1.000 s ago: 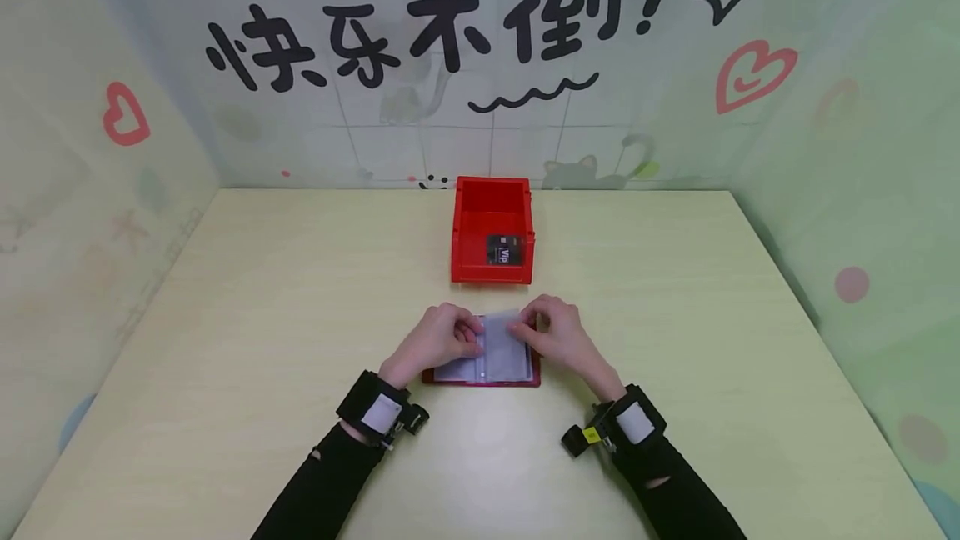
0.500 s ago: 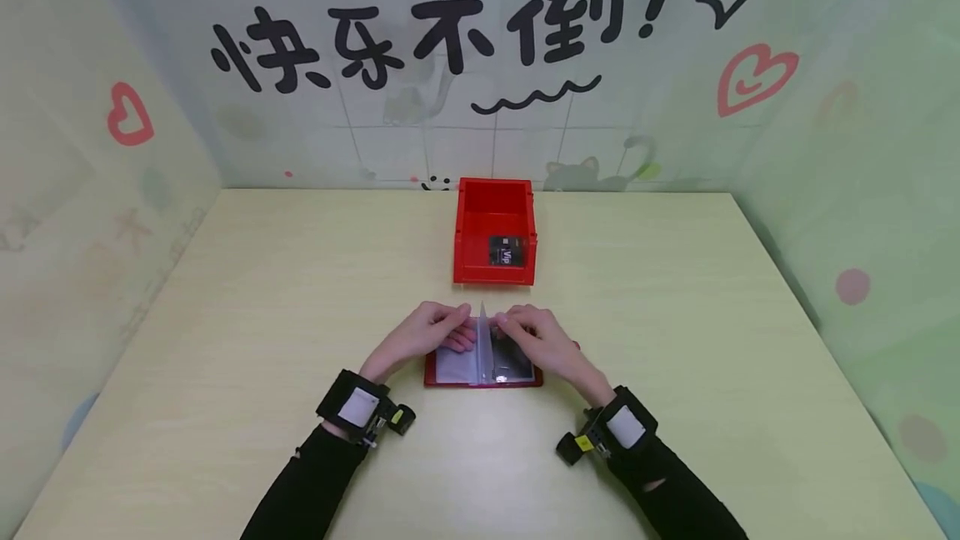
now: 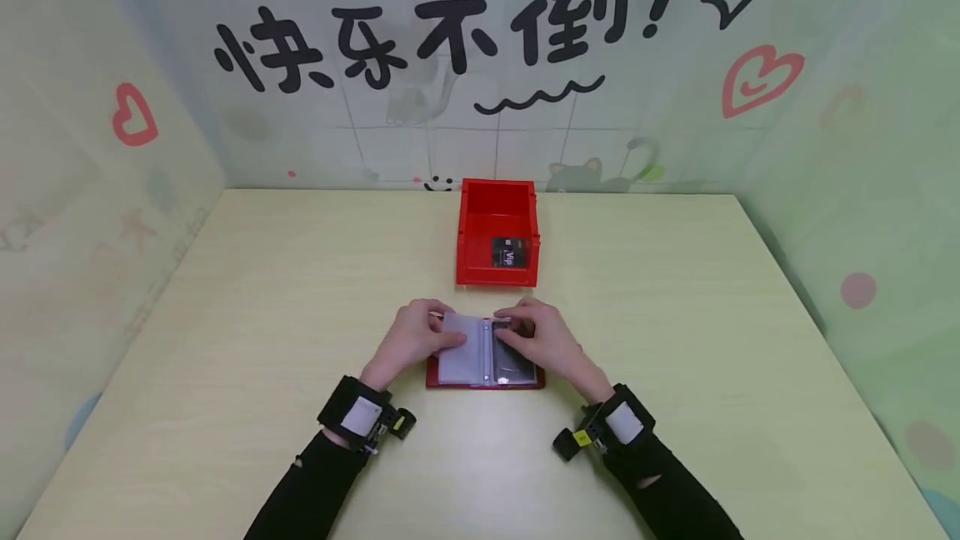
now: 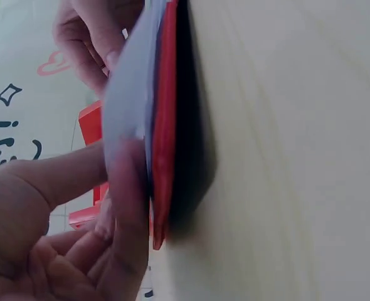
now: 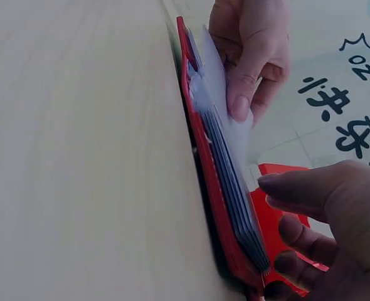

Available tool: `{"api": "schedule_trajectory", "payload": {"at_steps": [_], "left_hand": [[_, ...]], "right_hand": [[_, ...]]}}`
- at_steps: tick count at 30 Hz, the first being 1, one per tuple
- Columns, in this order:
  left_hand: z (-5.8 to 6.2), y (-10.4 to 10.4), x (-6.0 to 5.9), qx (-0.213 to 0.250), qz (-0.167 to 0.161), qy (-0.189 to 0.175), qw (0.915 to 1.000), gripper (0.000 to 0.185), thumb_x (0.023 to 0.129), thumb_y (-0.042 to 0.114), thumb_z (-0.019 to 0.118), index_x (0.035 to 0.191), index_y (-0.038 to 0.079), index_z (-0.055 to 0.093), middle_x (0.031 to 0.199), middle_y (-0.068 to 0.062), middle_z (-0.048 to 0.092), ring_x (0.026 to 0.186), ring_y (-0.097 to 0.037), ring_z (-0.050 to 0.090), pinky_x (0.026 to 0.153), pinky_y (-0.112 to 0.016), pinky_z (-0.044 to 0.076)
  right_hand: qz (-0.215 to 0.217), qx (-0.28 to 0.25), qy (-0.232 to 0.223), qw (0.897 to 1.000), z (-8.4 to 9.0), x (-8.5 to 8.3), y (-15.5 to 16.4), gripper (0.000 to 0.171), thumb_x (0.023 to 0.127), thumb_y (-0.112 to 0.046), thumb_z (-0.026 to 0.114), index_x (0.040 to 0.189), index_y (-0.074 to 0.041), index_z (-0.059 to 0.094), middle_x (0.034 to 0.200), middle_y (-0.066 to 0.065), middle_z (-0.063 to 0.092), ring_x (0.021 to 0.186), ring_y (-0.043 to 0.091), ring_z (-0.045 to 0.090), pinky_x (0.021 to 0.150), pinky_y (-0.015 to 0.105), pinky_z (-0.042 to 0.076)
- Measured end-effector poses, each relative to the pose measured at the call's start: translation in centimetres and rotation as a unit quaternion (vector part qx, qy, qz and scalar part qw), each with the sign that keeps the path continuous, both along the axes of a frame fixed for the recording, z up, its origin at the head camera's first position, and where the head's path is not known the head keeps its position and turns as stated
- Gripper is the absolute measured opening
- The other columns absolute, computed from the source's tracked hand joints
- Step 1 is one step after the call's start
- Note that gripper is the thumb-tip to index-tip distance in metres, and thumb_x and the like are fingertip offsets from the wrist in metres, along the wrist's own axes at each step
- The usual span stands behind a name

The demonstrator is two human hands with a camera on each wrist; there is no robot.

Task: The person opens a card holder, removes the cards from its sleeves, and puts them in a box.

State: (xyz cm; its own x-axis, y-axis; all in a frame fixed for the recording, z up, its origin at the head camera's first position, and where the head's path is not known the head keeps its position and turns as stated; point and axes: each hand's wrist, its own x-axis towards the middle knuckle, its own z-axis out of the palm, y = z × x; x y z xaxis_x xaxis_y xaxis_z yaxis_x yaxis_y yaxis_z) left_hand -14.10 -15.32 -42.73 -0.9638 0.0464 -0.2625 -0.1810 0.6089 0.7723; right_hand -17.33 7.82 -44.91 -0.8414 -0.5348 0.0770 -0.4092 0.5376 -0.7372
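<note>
A small card holder (image 3: 542,380) with a red cover lies spread on the table, its clear plastic pages facing up. On its left half, my left hand (image 3: 414,333) pinches a translucent sleeve page (image 3: 463,361) between thumb and fingers; the left wrist view shows the page (image 4: 130,88) bowed away from the cover. My right hand (image 3: 546,338) is over the top of the right half, where a dark card (image 3: 513,363) shows inside a sleeve. In the right wrist view, the right thumb and fingers (image 5: 304,185) are spread apart beside the stacked pages.
Behind the card holder stands a red open bin (image 3: 497,277), with a black "Vip" card (image 3: 508,252) in it. The pale wooden table (image 3: 300,273) meets printed cloth walls at the back and both sides.
A sleeve page on the right half has been turned over to the left, uncovering the dark card. My right hand has let the page go, and my left hand has taken it.
</note>
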Motion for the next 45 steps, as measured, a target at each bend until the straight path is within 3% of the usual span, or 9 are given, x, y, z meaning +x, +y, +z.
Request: {"api": "schedule_trajectory", "payload": {"at_steps": [6,10,13,16,19,22,28,32,45], "left_hand": [[0.4,0.7,0.5,-0.103,0.019,0.032,0.994,0.062,0.082,0.024,0.084,0.133,0.008,0.052,0.082,-0.007,0.064,0.072,-0.019,0.058,0.063,-0.027,0.046],[0.6,1.2,0.8,-0.139,0.008,0.073,0.9876,0.058,0.082,0.021,0.084,0.13,0.006,0.056,0.097,-0.011,0.062,0.086,-0.022,0.056,0.073,-0.033,0.05],[0.6,1.8,0.8,-0.133,-0.014,0.1,0.986,0.044,0.083,0.012,0.081,0.123,0.006,0.063,0.103,-0.011,0.059,0.093,-0.022,0.054,0.081,-0.035,0.051],[0.5,2.5,0.7,-0.092,-0.049,0.114,0.988,0.031,0.086,0.003,0.076,0.116,0.003,0.068,0.097,-0.009,0.061,0.089,-0.02,0.055,0.081,-0.033,0.052],[0.3,3.1,0.6,-0.06,-0.086,0.114,0.9879,0.026,0.089,0.003,0.073,0.115,0.002,0.07,0.094,-0.007,0.064,0.085,-0.017,0.056,0.081,-0.031,0.053],[0.1,3.5,0.5,-0.051,-0.102,0.096,0.9889,0.028,0.09,0.008,0.073,0.117,0.002,0.069,0.096,-0.007,0.064,0.086,-0.016,0.055,0.081,-0.03,0.052],[0.0,3.6,0.0,-0.05,-0.092,0.061,0.9926,0.032,0.089,0.011,0.075,0.119,0.002,0.068,0.096,-0.008,0.062,0.086,-0.017,0.054,0.078,-0.027,0.049],[-0.4,3.5,-0.4,-0.026,-0.081,0.044,0.9954,0.027,0.09,0.011,0.074,0.116,0.003,0.07,0.09,-0.007,0.062,0.081,-0.017,0.053,0.072,-0.024,0.045],[-0.4,3.5,-1.1,-0.023,-0.074,0.029,0.9966,0.021,0.097,0.018,0.067,0.109,0.004,0.075,0.083,-0.006,0.065,0.075,-0.016,0.053,0.066,-0.024,0.041]], "right_hand": [[-0.033,0.035,-0.008,0.999,-0.7,-0.4,1.4,0.049,0.084,-0.029,0.082,0.127,-0.009,0.07,0.098,0.005,0.055,0.096,0.017,0.047,0.076,0.029,0.038],[-0.029,0.018,-0.025,0.999,-1.2,-0.5,2.2,0.048,0.084,-0.031,0.082,0.126,-0.01,0.071,0.1,0.005,0.057,0.098,0.018,0.047,0.08,0.032,0.036],[-0.029,0.016,-0.011,0.999,-1.3,-0.5,2.5,0.047,0.084,-0.03,0.082,0.125,-0.01,0.072,0.102,0.005,0.06,0.098,0.019,0.049,0.085,0.035,0.033],[-0.032,0.02,0.007,0.999,-1.5,-0.6,2.7,0.047,0.083,-0.03,0.083,0.124,-0.011,0.072,0.104,0.005,0.063,0.1,0.02,0.052,0.089,0.038,0.031],[-0.034,0.011,0.013,0.999,-1.7,-0.6,3.0,0.046,0.082,-0.028,0.084,0.123,-0.01,0.073,0.104,0.005,0.064,0.102,0.021,0.053,0.092,0.039,0.031],[-0.036,0.003,0.018,0.999,-1.9,-0.5,3.1,0.046,0.081,-0.027,0.084,0.122,-0.009,0.073,0.103,0.006,0.064,0.102,0.022,0.053,0.093,0.04,0.031],[-0.047,0.001,0.021,0.999,-2.2,-0.4,3.0,0.044,0.081,-0.027,0.084,0.121,-0.011,0.074,0.103,0.005,0.063,0.1,0.021,0.051,0.093,0.04,0.032],[-0.055,-0.002,0.025,0.998,-2.3,-0.2,3.0,0.043,0.081,-0.027,0.085,0.119,-0.012,0.074,0.101,0.005,0.063,0.097,0.021,0.05,0.091,0.039,0.032],[-0.066,0.007,0.043,0.997,-2.5,-0.3,2.8,0.041,0.079,-0.031,0.086,0.115,-0.014,0.075,0.094,0.002,0.061,0.094,0.018,0.05,0.089,0.038,0.029]]}}
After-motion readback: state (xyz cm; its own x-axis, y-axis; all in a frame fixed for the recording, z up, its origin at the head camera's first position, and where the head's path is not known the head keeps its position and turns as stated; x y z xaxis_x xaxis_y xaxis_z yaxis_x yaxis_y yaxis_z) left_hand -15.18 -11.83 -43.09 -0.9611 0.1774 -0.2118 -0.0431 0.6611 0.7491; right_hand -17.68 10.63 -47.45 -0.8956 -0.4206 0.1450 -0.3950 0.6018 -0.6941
